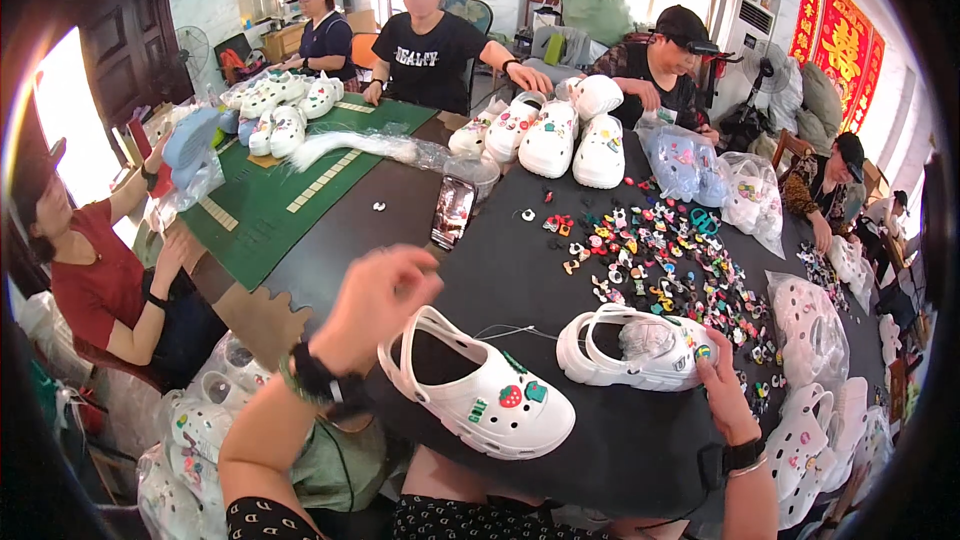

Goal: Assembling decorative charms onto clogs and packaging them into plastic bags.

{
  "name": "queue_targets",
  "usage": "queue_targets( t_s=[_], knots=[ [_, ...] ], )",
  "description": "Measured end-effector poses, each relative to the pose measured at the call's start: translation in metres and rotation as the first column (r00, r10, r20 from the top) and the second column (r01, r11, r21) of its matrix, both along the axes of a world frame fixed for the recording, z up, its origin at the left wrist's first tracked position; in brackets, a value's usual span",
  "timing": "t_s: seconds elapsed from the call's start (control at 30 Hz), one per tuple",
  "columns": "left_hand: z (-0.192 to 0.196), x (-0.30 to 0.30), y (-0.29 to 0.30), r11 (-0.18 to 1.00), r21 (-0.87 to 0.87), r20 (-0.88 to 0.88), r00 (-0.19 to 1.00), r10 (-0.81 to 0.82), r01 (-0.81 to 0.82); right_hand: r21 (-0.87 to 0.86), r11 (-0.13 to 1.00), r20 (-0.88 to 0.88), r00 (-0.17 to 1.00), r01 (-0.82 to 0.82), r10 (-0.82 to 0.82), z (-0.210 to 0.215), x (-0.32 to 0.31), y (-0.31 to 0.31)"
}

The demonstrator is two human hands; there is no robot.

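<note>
Two white clogs lie in front of me on the dark tabletop, joined by a thin clear cord [508,330]. The nearer left clog [510,410] has green letter charms, a red strawberry and a teal charm on its upper. My left hand [385,290] hovers just above its heel strap, thumb and fingers curled together; whether something small is between them is hidden. The right clog [590,365] lies with its toe to the right and crumpled clear wrapping [648,338] inside. My right hand [728,395] grips that toe, fingertips beside a colourful charm.
Loose shoe charms [660,260] spread over the table's right half. Finished-looking white clogs [548,140] stand farther back, a phone [455,210] nearer. Bagged clogs [808,330] line the right edge. A green mat [260,230] lies left. Several co-workers sit around the table.
</note>
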State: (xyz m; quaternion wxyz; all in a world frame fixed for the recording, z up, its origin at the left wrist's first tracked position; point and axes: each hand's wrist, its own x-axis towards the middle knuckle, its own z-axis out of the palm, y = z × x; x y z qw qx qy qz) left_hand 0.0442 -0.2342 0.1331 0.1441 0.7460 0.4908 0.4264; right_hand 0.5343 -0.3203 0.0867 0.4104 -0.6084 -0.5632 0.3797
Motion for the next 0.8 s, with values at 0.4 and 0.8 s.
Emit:
queue_targets(
  t_s=[0.4,0.8],
  knots=[
    [-0.006,0.104,-0.068,0.975,-0.159,-0.121,0.977,-0.176,0.155,0.117,0.993,0.429,0.903,-0.033,-0.021,0.004,-0.032,-0.004],
    [-0.011,0.134,-0.065,0.852,-0.371,0.241,0.924,-0.297,0.370,0.389,0.901,0.506,0.862,-0.192,-0.035,0.009,-0.038,0.004]
  ],
)
